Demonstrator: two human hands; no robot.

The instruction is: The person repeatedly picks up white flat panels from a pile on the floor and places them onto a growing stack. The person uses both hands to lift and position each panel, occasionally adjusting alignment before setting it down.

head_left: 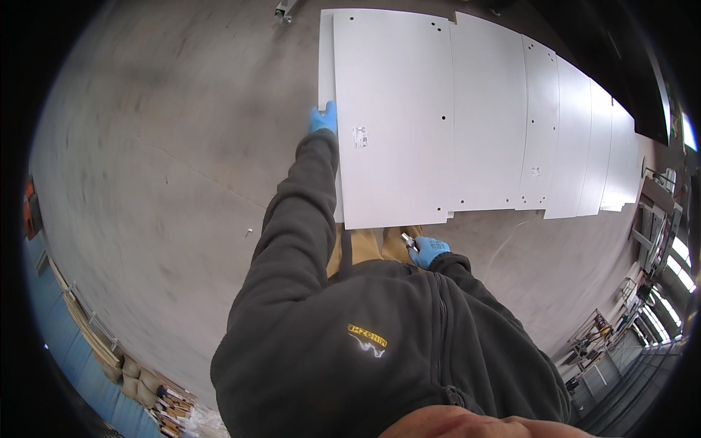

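White flat panels (394,171) lie overlapping in a row in front of me, with small dark holes and printed labels on some of them. My left hand (323,119), in a blue glove, grips the left edge of the nearest panels; part of its fingers is hidden there. Close to my body, below the panels' near edge, my right hand (431,252) wears a blue glove too. Its fingers are closed round a small tool with a shiny metal end (407,239), whose exact kind does not show.
Grey concrete floor (168,124) spreads out on the left. A small pale object (249,232) lies on it. Wooden boards (91,328) and sacks (139,379) are at the lower left. Racks with equipment (595,339) stand at the right. A wheeled foot (283,13) shows at the top.
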